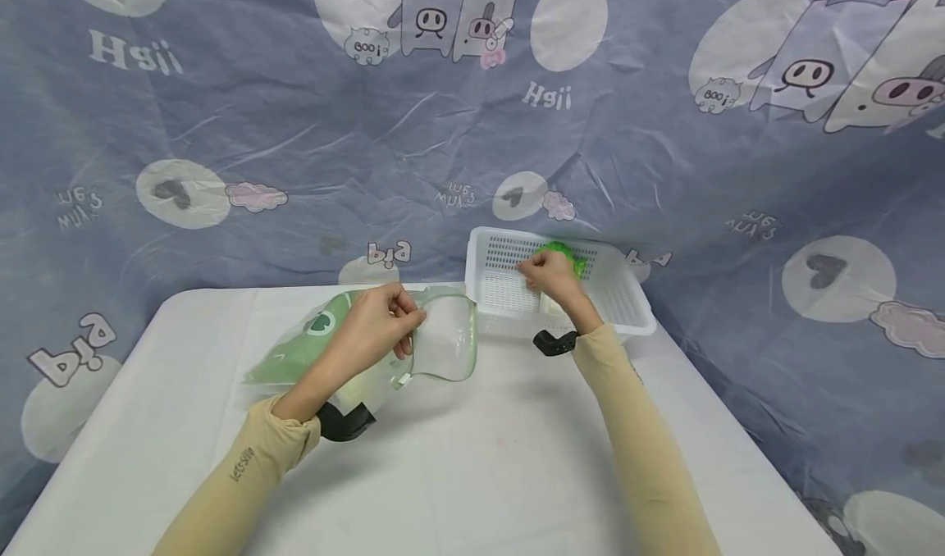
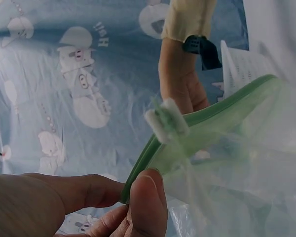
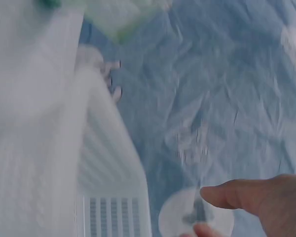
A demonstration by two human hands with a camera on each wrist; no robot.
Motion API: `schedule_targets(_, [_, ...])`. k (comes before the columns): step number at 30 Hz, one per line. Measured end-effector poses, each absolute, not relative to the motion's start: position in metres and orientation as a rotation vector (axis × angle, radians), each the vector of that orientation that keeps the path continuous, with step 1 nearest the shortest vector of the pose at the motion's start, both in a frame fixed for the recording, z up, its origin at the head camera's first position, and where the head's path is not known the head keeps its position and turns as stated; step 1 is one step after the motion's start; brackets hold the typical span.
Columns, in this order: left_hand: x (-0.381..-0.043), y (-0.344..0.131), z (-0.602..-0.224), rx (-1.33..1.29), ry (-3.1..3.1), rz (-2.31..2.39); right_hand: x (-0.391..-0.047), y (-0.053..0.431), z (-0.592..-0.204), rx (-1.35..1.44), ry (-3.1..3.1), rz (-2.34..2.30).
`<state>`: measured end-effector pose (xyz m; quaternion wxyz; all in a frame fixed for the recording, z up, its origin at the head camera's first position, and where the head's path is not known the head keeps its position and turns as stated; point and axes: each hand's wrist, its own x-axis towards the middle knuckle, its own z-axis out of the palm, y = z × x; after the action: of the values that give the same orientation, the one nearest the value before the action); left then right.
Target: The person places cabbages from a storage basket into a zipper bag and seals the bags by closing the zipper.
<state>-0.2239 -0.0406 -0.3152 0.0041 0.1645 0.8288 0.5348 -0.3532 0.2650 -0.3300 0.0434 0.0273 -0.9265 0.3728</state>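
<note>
A clear slider zip bag [image 1: 443, 339] with a green zip edge and a green printed side lies at the table's back left, its mouth held apart. My left hand [image 1: 380, 320] pinches that rim between thumb and fingers, near the white slider [image 2: 166, 121]. Over the white perforated basket [image 1: 502, 316] hovers my right hand [image 1: 551, 275], fingers loosely bent. In the right wrist view nothing shows between its thumb [image 3: 232, 193] and fingertip. Just behind it, inside the basket, is a bright green crinkled item [image 1: 563, 251]; a small whitish item below is partly hidden.
The white-covered table [image 1: 472, 466] backs onto a blue-grey patterned cloth [image 1: 354, 162]. The basket stands at its back edge, right of the bag. Each wrist carries a black camera mount, one at the left wrist [image 1: 343, 423], one at the right [image 1: 554, 343].
</note>
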Motion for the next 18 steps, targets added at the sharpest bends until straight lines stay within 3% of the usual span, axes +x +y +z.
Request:
schedule_targets(13, [-0.231,-0.047,-0.32,0.519,2.46,1.717,-0.408,0.34,-0.348,-0.566,-3.199,0.957])
schedule_targets(18, [-0.231,-0.05,-0.321,0.512,2.456,1.714,-0.422,0.351,-0.36,-0.621,-3.347,0.906])
